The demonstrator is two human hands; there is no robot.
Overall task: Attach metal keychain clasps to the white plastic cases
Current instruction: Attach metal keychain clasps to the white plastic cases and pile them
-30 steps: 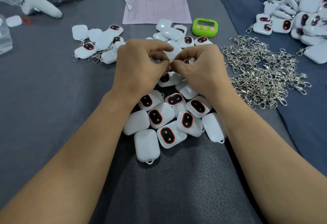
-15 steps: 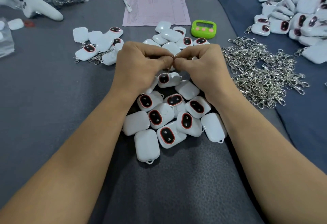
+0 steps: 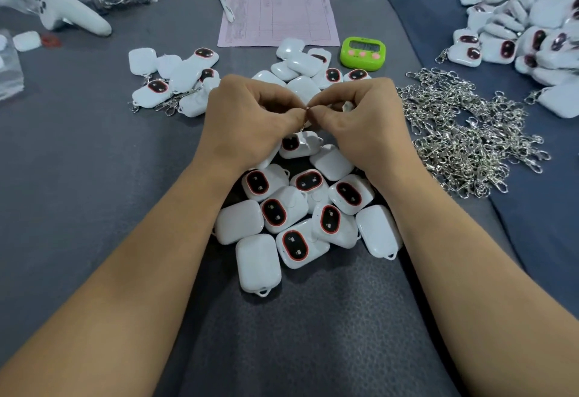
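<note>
Two hands: you are pinching one clasp narrowly between left hand and right hand, nearer you than the green timer; probably you are steadying its ring from both sides.
Case in work: white case is sitting just under the pinch; hanging or resting, cannot tell.
Clasp heap: lying right of the timer, presumably for quick right-hand reach.
Unfitted pile: waiting nearest you, well in front of the timer.

Soft even light, sharp centre, blurred warped corners (wide-angle lens)
</note>
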